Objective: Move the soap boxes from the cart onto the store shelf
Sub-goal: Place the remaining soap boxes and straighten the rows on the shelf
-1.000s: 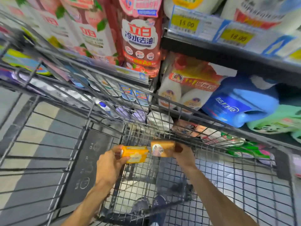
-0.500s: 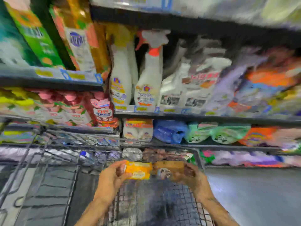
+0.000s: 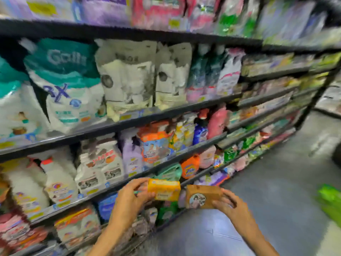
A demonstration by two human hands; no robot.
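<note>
Left hand (image 3: 130, 197): fingers and thumb pinch the yellow soap box (image 3: 164, 189) by its end.
Right hand (image 3: 228, 205): fingers curled round the brown soap box (image 3: 203, 196).
Position: both boxes held in the air before the store shelf (image 3: 166, 113), just beside each other.
Risk: end-only pinch (yellow box) may slip.
Risk: packed rows leave no visible gap; pushing in may topple a pouch (image 3: 127, 76).
Blur: labels unreadable.
</note>
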